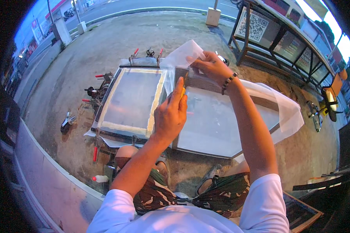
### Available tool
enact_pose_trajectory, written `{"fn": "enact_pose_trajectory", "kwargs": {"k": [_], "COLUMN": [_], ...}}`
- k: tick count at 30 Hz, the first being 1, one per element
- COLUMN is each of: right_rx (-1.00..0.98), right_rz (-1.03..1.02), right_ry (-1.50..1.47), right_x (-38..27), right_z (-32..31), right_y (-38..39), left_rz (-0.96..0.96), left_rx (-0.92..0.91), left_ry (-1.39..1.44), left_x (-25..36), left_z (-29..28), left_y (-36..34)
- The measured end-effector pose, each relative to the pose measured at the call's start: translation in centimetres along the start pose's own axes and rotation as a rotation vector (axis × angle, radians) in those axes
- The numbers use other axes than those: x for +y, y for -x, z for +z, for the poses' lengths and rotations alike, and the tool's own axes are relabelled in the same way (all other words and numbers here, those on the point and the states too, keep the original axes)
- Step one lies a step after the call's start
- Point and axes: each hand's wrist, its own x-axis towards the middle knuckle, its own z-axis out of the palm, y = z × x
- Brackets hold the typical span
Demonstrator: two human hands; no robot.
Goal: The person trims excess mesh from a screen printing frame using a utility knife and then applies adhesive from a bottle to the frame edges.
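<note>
My left hand point(170, 116) is closed around a small yellow tool point(183, 92), mostly hidden by the fingers, with the index finger stretched along it. It is over the dark bar between two framed screens. My right hand point(212, 69), farther off, pinches a gathered edge of sheer white mesh fabric point(184, 53) and holds it up. On the left lies a mesh screen point(130, 97) with a cream tape border point(153, 105). The right-hand screen point(217, 124) has pale mesh across its frame, and a loose flap of mesh point(291, 118) hangs over its far right corner.
Clamps with red handles point(95, 153) grip the left screen's edges. A silver and black tool point(67, 123) and a white bottle point(101, 178) with a red cap are on the concrete. A dark metal structure point(276, 39) stands far right; a wooden frame point(315, 217) is near right.
</note>
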Motion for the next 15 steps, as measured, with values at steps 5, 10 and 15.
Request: {"fn": "enact_pose_trajectory", "kwargs": {"k": [5, 10, 15], "right_rx": [0.016, -0.013, -0.020], "right_rz": [0.029, 0.024, 0.027], "right_ry": [0.029, -0.019, -0.038], "right_x": [-0.1, 0.5, 0.6], "right_z": [0.1, -0.2, -0.2], "right_y": [0.0, -0.3, -0.3], "left_rz": [-0.030, -0.020, -0.075], "left_rx": [0.015, -0.006, -0.063], "left_ry": [-0.015, -0.078, 0.015], "left_x": [0.5, 1.4, 1.0], "left_z": [0.3, 0.1, -0.2], "left_y": [-0.2, -0.8, -1.0]}}
